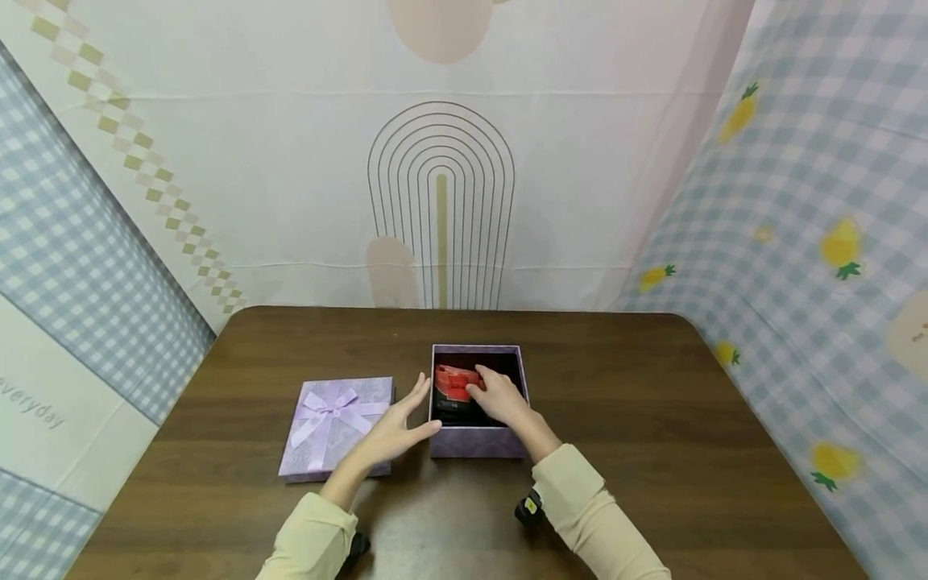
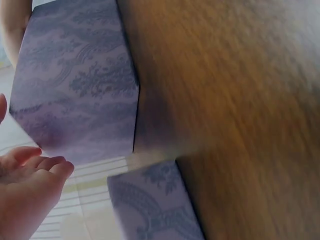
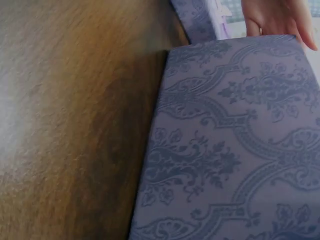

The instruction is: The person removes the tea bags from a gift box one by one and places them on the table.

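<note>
An open purple patterned box (image 1: pixel 478 445) stands mid-table, its wall filling the wrist views (image 2: pixel 80 80) (image 3: pixel 235 150). Inside lies a red item (image 1: pixel 451 383) on a dark lining. My right hand (image 1: pixel 480 382) reaches into the box, its fingers and thumb curled onto the red item. My left hand (image 1: pixel 420 409) is held flat with straight fingers beside the box's left wall, the thumb at the front left corner; its fingers (image 2: pixel 30 185) show in the left wrist view. The box's lid (image 1: pixel 337 423), with a lilac ribbon bow, lies flat just left of that hand.
The brown wooden table (image 1: pixel 652 419) has rounded far corners. Printed cloth backdrops hang close behind it and on both sides. In the wrist views the lid's edge (image 2: pixel 155 205) (image 3: pixel 195 20) lies a short gap from the box.
</note>
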Demonstrator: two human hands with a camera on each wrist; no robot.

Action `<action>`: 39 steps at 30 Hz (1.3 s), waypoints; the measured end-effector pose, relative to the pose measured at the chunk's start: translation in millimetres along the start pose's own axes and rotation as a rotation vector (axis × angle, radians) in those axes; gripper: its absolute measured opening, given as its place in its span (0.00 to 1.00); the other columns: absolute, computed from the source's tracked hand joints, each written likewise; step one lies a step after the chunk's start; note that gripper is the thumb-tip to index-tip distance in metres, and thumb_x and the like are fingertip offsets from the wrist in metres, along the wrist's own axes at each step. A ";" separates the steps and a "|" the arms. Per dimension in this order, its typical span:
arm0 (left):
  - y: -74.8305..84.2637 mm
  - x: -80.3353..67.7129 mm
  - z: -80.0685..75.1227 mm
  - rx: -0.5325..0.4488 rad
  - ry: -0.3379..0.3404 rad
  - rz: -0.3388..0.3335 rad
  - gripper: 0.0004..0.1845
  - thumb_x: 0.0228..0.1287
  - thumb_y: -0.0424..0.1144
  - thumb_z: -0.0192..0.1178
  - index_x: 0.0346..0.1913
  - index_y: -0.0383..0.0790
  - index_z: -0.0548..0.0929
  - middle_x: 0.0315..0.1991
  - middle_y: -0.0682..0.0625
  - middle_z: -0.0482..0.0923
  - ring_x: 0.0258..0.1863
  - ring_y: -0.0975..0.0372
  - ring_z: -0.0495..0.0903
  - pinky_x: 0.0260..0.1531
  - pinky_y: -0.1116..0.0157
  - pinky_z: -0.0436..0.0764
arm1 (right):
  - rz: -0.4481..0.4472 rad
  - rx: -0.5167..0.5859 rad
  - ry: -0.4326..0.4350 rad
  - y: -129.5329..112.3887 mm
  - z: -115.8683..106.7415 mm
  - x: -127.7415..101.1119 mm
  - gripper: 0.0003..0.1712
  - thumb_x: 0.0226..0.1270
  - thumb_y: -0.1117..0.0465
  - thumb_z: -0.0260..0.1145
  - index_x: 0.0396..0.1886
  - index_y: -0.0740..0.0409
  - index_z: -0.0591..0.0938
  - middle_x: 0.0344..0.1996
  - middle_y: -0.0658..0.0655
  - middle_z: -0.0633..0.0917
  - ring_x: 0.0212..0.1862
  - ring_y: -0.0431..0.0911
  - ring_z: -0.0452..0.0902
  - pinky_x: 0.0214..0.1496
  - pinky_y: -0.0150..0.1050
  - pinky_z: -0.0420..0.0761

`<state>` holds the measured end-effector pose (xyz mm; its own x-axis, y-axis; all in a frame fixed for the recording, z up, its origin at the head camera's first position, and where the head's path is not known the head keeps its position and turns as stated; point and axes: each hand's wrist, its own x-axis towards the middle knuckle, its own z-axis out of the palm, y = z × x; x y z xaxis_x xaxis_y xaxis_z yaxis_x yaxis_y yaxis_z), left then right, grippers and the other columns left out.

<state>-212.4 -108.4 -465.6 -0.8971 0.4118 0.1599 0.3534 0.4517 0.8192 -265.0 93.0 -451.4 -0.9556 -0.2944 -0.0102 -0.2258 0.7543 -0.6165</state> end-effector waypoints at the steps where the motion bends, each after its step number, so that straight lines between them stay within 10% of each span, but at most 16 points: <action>1: -0.6 1.0 1.6 0.005 0.004 -0.001 0.38 0.60 0.41 0.59 0.69 0.32 0.53 0.70 0.37 0.44 0.67 0.46 0.50 0.63 0.47 0.54 | 0.004 -0.022 -0.013 0.9 1.0 0.4 0.26 0.65 0.59 0.57 0.59 0.69 0.70 0.52 0.67 0.77 0.52 0.57 0.74 0.52 0.51 0.73; 12: -1.3 9.0 15.6 -0.005 0.066 0.046 0.40 0.58 0.39 0.61 0.68 0.27 0.53 0.70 0.36 0.42 0.66 0.44 0.52 0.62 0.47 0.55 | 0.012 -0.139 -0.145 2.2 6.2 2.6 0.20 0.64 0.59 0.58 0.52 0.67 0.76 0.46 0.64 0.81 0.49 0.56 0.77 0.46 0.50 0.75; 27: -3.6 6.5 23.6 -0.104 0.078 0.002 0.40 0.58 0.35 0.60 0.68 0.27 0.51 0.71 0.39 0.40 0.68 0.47 0.46 0.64 0.48 0.50 | -0.022 -0.184 -0.089 -0.5 11.0 -4.5 0.13 0.63 0.57 0.59 0.40 0.63 0.80 0.32 0.61 0.83 0.32 0.53 0.78 0.31 0.47 0.74; 35: 25.8 1.4 16.5 -0.115 0.093 -0.019 0.38 0.56 0.27 0.59 0.66 0.22 0.51 0.69 0.34 0.42 0.67 0.45 0.48 0.63 0.47 0.50 | -0.037 -0.251 -0.032 -3.9 12.2 -6.1 0.11 0.66 0.59 0.56 0.37 0.62 0.80 0.32 0.63 0.83 0.32 0.57 0.80 0.27 0.49 0.74; 39: 8.3 4.0 20.6 -0.095 0.092 -0.004 0.39 0.57 0.32 0.60 0.67 0.26 0.51 0.70 0.37 0.42 0.68 0.48 0.48 0.64 0.49 0.50 | -0.047 -0.258 -0.028 -4.1 14.2 -5.4 0.09 0.65 0.60 0.57 0.32 0.61 0.79 0.29 0.62 0.83 0.27 0.54 0.78 0.25 0.46 0.73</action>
<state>-207.6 -86.7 -469.5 -0.9205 0.3338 0.2032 0.3273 0.3744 0.8676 -256.2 83.2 -459.9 -0.9382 -0.3460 -0.0099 -0.3141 0.8629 -0.3959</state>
